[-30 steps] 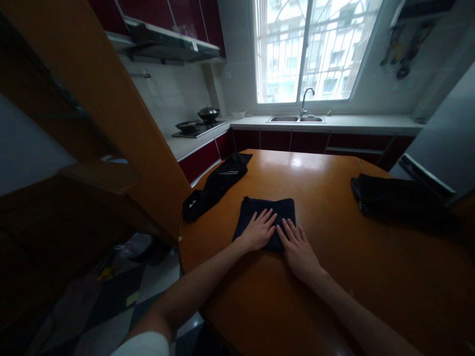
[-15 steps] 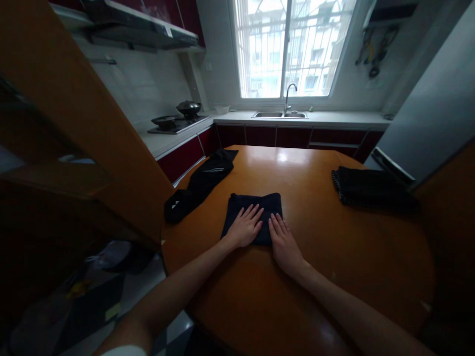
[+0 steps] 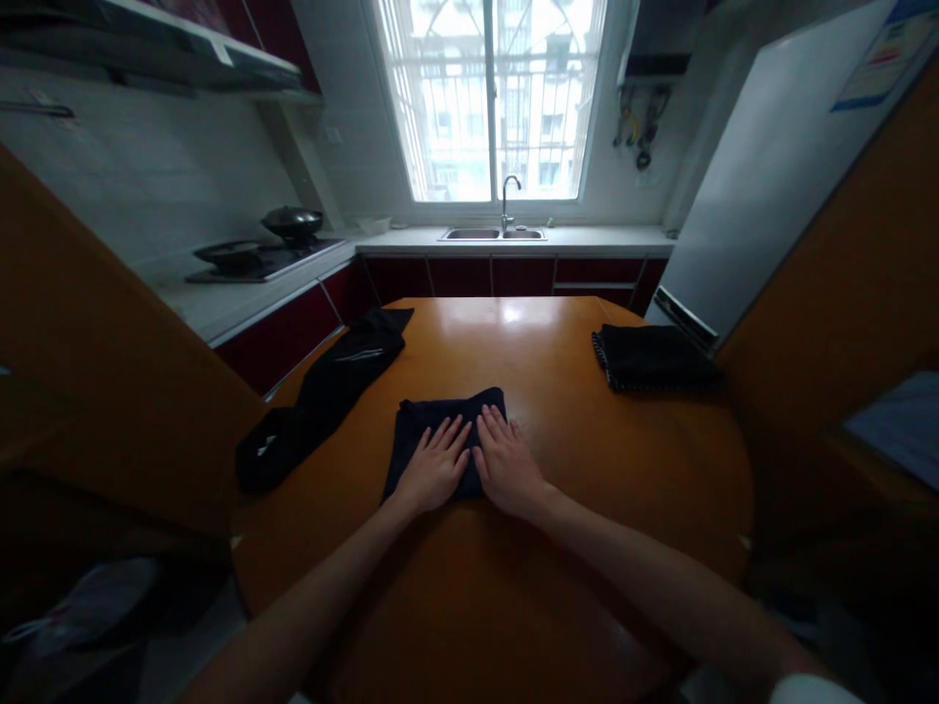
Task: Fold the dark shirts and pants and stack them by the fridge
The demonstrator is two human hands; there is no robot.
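Observation:
A dark navy folded garment (image 3: 412, 422) lies flat on the wooden table (image 3: 543, 391), close to its near side. Flat on the left and middle part of the cloth rests my left hand (image 3: 435, 464), fingers spread. My right hand (image 3: 508, 462) presses on the garment's right part, its fingers stretched out and pointing away from me. The thumbs are close to each other. Much of the cloth's near edge is covered by my hands, and its far right corner is slightly raised.
Along the table's left edge lies a crumpled black garment (image 3: 330, 381) with white marks. A folded black cloth (image 3: 652, 357) sits at the far right, near the fridge (image 3: 763, 166). Beyond are a stove (image 3: 271, 259) with pans and a sink (image 3: 473, 235) under the window.
The view has turned to the right. My right hand has slid farther onto the garment's right side, and its far right corner has lifted a little. My left hand stays on the cloth.

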